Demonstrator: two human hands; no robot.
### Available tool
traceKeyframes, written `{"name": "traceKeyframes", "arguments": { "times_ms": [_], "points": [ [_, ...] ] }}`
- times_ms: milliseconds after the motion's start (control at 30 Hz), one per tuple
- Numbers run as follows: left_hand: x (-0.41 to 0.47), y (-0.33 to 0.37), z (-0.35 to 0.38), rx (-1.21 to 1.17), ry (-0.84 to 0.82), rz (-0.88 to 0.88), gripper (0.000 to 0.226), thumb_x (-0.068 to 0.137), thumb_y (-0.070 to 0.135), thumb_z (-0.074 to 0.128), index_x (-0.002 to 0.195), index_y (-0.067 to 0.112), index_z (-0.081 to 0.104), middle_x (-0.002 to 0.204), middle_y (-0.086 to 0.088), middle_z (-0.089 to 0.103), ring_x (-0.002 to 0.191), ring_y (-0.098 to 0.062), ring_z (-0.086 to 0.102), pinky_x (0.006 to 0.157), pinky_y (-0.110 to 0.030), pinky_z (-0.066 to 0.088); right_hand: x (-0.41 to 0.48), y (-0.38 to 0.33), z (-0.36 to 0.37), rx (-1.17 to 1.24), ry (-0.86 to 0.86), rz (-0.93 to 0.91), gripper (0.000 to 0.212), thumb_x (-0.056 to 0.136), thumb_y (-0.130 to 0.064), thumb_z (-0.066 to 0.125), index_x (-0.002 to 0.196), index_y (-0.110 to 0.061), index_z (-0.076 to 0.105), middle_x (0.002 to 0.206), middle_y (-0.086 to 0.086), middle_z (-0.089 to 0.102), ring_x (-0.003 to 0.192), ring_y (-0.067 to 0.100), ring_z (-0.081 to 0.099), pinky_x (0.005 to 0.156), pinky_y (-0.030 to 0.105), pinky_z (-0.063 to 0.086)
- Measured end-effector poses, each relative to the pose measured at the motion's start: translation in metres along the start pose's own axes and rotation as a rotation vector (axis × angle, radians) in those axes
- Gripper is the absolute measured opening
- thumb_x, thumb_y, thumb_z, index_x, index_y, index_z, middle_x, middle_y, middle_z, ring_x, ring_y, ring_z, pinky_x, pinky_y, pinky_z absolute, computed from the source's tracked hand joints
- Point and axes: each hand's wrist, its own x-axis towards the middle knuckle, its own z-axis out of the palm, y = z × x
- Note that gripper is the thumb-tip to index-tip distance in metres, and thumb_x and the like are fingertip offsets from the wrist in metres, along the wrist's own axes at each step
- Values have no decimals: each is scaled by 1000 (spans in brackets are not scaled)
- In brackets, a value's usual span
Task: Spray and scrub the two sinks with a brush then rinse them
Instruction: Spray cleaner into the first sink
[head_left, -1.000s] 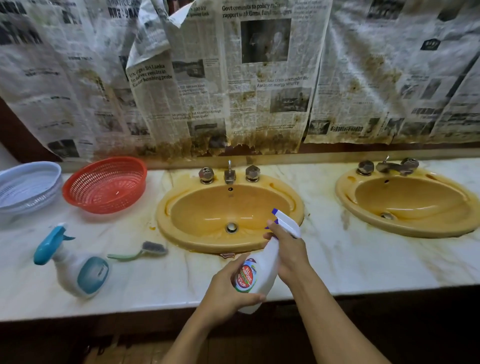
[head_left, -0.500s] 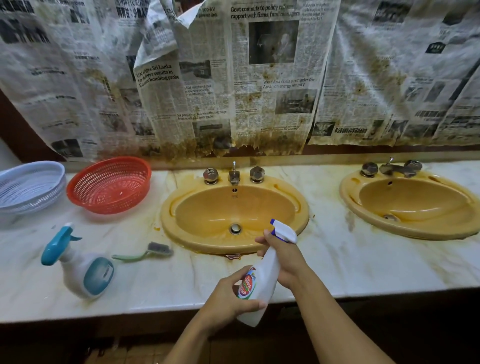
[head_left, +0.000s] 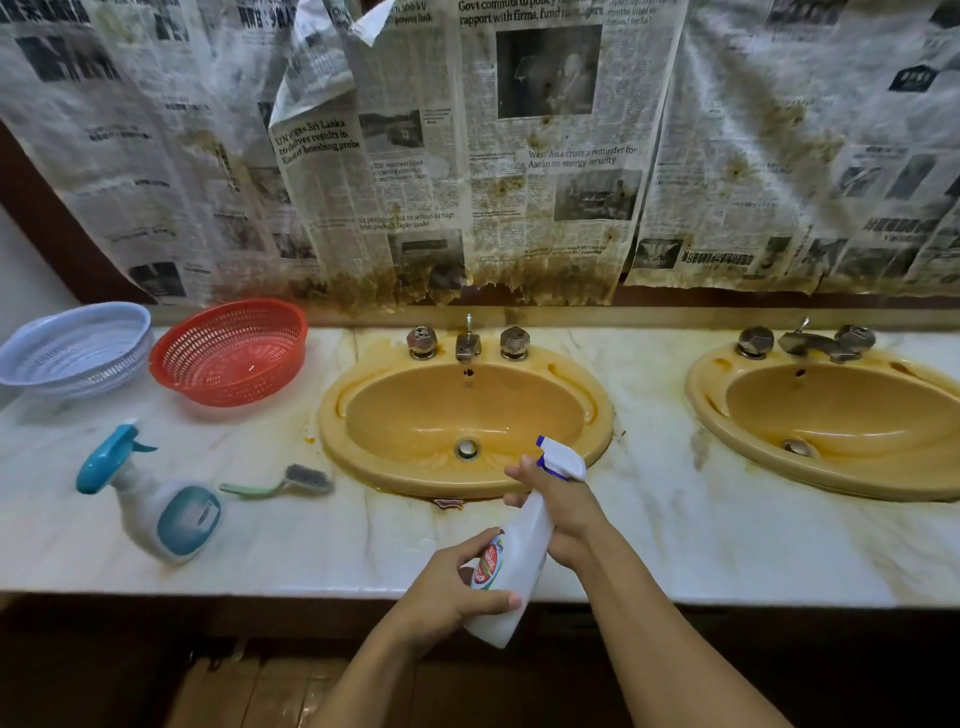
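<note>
- Over the counter's (head_left: 675, 519) front edge, the left hand (head_left: 447, 592) grips the base of the white spray bottle (head_left: 511, 561), and the right hand (head_left: 563, 506) curls round its neck.
- At 12 o'clock of the white spray bottle lies the nearer sink (head_left: 405, 410); at 2 o'clock, the second sink (head_left: 831, 410).
- At 9 o'clock of the nearer sink, the brush (head_left: 291, 480) lies on the counter.

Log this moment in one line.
left grip: holds spray bottle | right grip: holds neck | nozzle: toward left sink | brush: on counter

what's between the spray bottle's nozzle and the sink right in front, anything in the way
Nothing visible. The spray bottle, gripped by the left hand low and the right hand at the trigger, points across the front rim of the sink into its bowl. The brush lies aside on the counter.
</note>
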Motion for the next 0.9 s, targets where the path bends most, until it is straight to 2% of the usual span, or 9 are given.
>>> {"name": "traceKeyframes", "arguments": {
  "times_ms": [167,267,333,400,533,600,667,800,900],
  "points": [
    [-2,2,7,-20,9,3,87,65,31,98,142,33,57,125,7,72,112,-16,69,86,-25,54,6,1,-3,-25,86,26,16,95,-27,72,91,-14,63,79,7,70,56,17,59,61,31,48],
    [-2,1,9,-2,11,6,96,58,47,99,144,34,57,132,4,69,120,-22,66,97,-35,55,10,1,-2,-58,139,33,20,94,-27,73,85,-15,59,68,6,63,53,17,56,60,31,46],
    [-2,0,9,4,20,5,100,57,49,98,146,34,55,133,4,67,122,-23,65,102,-39,55,12,2,0,-53,155,23,20,93,-25,73,84,-14,59,64,6,61,51,17,56,60,31,47],
    [-4,2,8,20,37,1,101,59,48,98,148,33,53,133,6,67,120,-21,65,98,-34,56,10,2,1,-42,144,5,18,93,-23,73,86,-12,61,66,7,63,52,18,58,61,32,49],
    [-8,4,4,41,69,1,99,61,46,97,148,34,51,133,7,65,118,-20,64,95,-31,57,3,-1,4,-35,12,-5,22,92,-25,75,105,-8,69,94,4,74,64,17,68,61,35,55],
    [-9,4,1,49,77,1,101,60,47,97,149,35,50,133,7,64,118,-20,64,97,-34,57,2,-1,6,-32,-25,-1,26,91,-26,76,110,-8,71,94,2,73,67,16,70,56,34,56],
    [-12,4,-3,81,89,3,101,60,49,96,149,36,49,133,9,63,118,-18,64,96,-32,57,2,0,12,-64,-34,5,23,93,-28,74,104,-8,72,95,2,72,66,14,68,57,31,55],
    [-18,-3,-13,125,106,12,106,57,59,94,150,34,50,132,9,65,115,-14,64,94,-29,57,7,9,31,-132,37,22,19,91,-30,76,81,-18,66,78,5,68,56,15,56,65,30,46],
    [-27,-4,-22,112,140,17,99,60,54,92,148,36,51,133,11,62,115,-13,63,86,-21,54,12,17,47,-154,87,31,19,90,-29,75,80,-16,65,67,4,61,51,16,56,60,29,45]
  ]
}}
